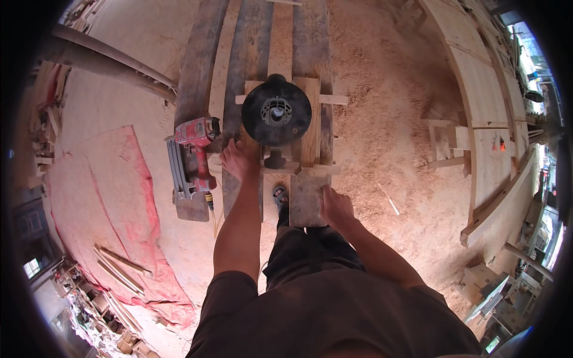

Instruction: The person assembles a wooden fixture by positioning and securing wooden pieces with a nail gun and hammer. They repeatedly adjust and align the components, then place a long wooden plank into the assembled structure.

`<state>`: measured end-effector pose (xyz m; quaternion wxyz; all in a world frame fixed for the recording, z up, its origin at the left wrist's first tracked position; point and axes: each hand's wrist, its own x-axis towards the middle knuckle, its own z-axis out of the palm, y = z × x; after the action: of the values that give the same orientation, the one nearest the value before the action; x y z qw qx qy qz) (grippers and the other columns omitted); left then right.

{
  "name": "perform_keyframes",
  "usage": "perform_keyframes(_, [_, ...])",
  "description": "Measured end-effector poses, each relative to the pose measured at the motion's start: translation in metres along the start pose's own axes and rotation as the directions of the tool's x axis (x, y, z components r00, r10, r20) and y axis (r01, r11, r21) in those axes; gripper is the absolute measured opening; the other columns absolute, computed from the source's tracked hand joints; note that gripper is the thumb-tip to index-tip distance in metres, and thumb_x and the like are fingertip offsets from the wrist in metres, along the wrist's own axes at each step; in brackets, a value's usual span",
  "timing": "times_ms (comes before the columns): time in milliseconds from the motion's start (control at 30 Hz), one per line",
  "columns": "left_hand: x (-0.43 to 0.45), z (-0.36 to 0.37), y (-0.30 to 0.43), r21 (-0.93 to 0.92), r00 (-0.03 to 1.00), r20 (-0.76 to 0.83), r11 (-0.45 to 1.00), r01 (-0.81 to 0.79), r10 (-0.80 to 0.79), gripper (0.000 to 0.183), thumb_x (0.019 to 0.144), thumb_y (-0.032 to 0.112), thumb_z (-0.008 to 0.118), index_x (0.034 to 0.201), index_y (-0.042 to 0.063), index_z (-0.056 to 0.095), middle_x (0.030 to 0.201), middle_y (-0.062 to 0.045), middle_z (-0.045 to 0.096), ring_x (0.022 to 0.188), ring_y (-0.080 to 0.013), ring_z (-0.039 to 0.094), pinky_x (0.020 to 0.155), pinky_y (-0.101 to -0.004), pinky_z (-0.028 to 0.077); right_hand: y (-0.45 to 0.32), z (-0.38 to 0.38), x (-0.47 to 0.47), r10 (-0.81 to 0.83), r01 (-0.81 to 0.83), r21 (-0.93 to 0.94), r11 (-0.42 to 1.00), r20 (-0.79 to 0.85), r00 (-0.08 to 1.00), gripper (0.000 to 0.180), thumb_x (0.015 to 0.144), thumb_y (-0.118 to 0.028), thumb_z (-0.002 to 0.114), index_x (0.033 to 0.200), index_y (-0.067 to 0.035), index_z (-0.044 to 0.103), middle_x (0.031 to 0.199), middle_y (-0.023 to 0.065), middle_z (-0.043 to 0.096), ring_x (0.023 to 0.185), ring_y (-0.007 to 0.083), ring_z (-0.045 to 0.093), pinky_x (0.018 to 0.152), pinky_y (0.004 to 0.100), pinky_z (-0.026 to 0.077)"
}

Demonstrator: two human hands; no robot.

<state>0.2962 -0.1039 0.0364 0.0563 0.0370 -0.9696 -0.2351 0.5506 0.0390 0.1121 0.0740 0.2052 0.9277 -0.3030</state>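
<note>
A round black base plate [255,118] with a pale opening at its centre, apparently an upturned router, sits in a small wooden frame [310,152] on the planks. Dark knobs stick out at its far and near sides. My left hand [241,162] is at the frame's left near corner; whether its fingers grip the wood is hard to see. In my right hand [336,208] is a slim hand tool [311,180], its exact kind unclear. Its tip points at the frame's near crosspiece [329,169]. Left of my left hand lies a red pneumatic nail gun [201,163].
Long weathered planks [309,40] run away from me. A yellow hose fitting [209,197] joins the nail gun. To the left, a red sheet [112,192] covers floor under loose sticks [121,268]. A long timber bench [485,103] stands right, beyond sawdust-strewn floor [380,134].
</note>
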Motion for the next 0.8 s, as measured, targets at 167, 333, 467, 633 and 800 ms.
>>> perform_keyframes(167, [0.002, -0.002, 0.001, 0.054, 1.0, 0.0, 0.998, -0.022, 0.022, 0.041, 0.099, 0.032, 0.047, 0.126, 0.007, 0.065, 0.118, -0.016, 0.069, 0.119, -0.0341, 0.054, 0.11, -0.0507, 0.031, 0.006, 0.004, 0.007, -0.051, 0.052, 0.07, 0.996, -0.014, 0.999, 0.026, 0.09, -0.016, 0.064, 0.108, -0.004, 0.049, 0.083, 0.0202, 0.066, 0.073, 0.0423, 0.067, 0.064, 0.0521, 0.053])
perform_keyframes(333, [0.004, -0.006, 0.006, 0.131, 0.994, 0.109, 0.991, -0.008, -0.006, 0.041, 0.101, 0.033, 0.043, 0.127, 0.008, 0.064, 0.102, -0.019, 0.073, 0.107, -0.0328, 0.065, 0.117, -0.0487, 0.024, 0.0, -0.011, 0.01, -0.061, 0.06, 0.055, 0.997, 0.005, 0.998, 0.029, 0.088, -0.016, 0.065, 0.109, -0.004, 0.05, 0.083, 0.0193, 0.067, 0.074, 0.0429, 0.067, 0.065, 0.0515, 0.054])
perform_keyframes(467, [0.009, -0.001, 0.001, 0.126, 0.992, 0.117, 0.99, -0.061, 0.046, 0.042, 0.103, 0.033, 0.041, 0.127, 0.009, 0.064, 0.095, -0.02, 0.073, 0.102, -0.0324, 0.068, 0.119, -0.0486, 0.023, 0.006, 0.004, 0.014, 0.024, -0.027, 0.067, 0.997, 0.047, 0.999, 0.03, 0.088, -0.019, 0.066, 0.111, -0.004, 0.052, 0.084, 0.022, 0.068, 0.077, 0.0448, 0.067, 0.068, 0.052, 0.054])
perform_keyframes(633, [0.01, 0.0, -0.004, 0.152, 0.981, 0.193, 0.987, -0.058, 0.028, 0.041, 0.103, 0.033, 0.04, 0.129, 0.011, 0.063, 0.093, -0.019, 0.073, 0.1, -0.0319, 0.068, 0.118, -0.0472, 0.025, -0.003, -0.011, -0.007, 0.206, -0.238, 0.108, 0.965, 0.246, 0.947, 0.031, 0.087, -0.025, 0.067, 0.106, -0.005, 0.053, 0.088, 0.0244, 0.068, 0.081, 0.0437, 0.067, 0.07, 0.0534, 0.054])
perform_keyframes(800, [0.01, -0.008, -0.008, 0.055, 0.934, 0.353, 0.995, -0.084, 0.059, 0.043, 0.101, 0.038, 0.043, 0.127, 0.012, 0.065, 0.094, -0.019, 0.072, 0.1, -0.0323, 0.066, 0.119, -0.0474, 0.026, -0.006, 0.01, -0.045, 0.155, -0.219, 0.083, 0.972, 0.469, 0.869, 0.044, 0.085, -0.039, 0.067, 0.113, -0.006, 0.057, 0.088, 0.0255, 0.069, 0.089, 0.047, 0.066, 0.078, 0.0546, 0.053])
